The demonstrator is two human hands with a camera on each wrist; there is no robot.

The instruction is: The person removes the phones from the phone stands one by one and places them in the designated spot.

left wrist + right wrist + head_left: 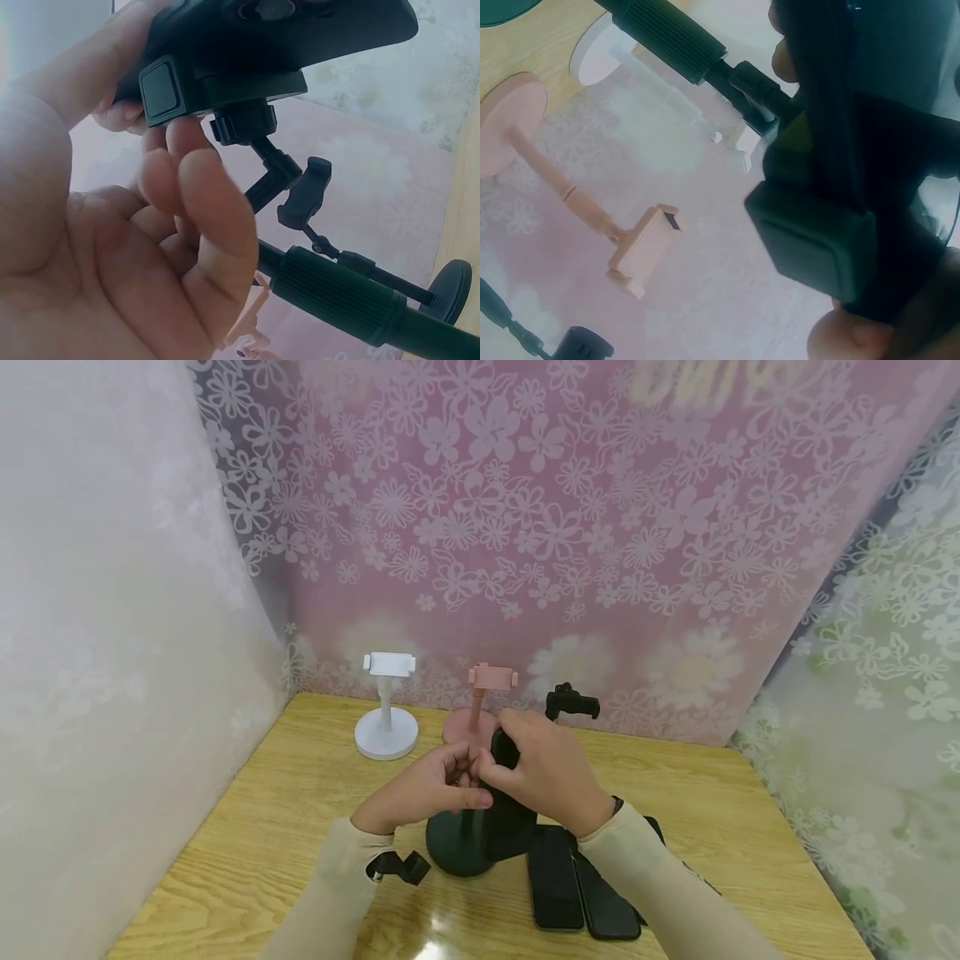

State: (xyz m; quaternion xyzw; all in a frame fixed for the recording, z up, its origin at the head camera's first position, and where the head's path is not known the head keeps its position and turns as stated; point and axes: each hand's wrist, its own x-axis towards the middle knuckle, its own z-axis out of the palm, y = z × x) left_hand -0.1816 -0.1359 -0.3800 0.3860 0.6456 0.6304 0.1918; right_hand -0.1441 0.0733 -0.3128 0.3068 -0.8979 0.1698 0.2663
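Note:
A black phone (512, 828) sits at the clamp (247, 86) of a dark green phone stand, above its round base (454, 847). My left hand (427, 789) is at the left end of the clamp, thumb along the phone's side and curled fingers against the clamp's underside. Around the phone's upper part, my right hand (553, 767) grips with bent fingers. The right wrist view shows the clamp's green end block (810, 240) close up, with fingertips (851, 337) beneath it. The phone hides part of the stand's pole.
Behind stand a white phone stand (386, 732), a pink one (477, 717) and a black one (572, 702). Several dark phones (555, 881) lie on the wooden table (277, 843) by my right forearm. Patterned curtains (487, 527) enclose the back and sides.

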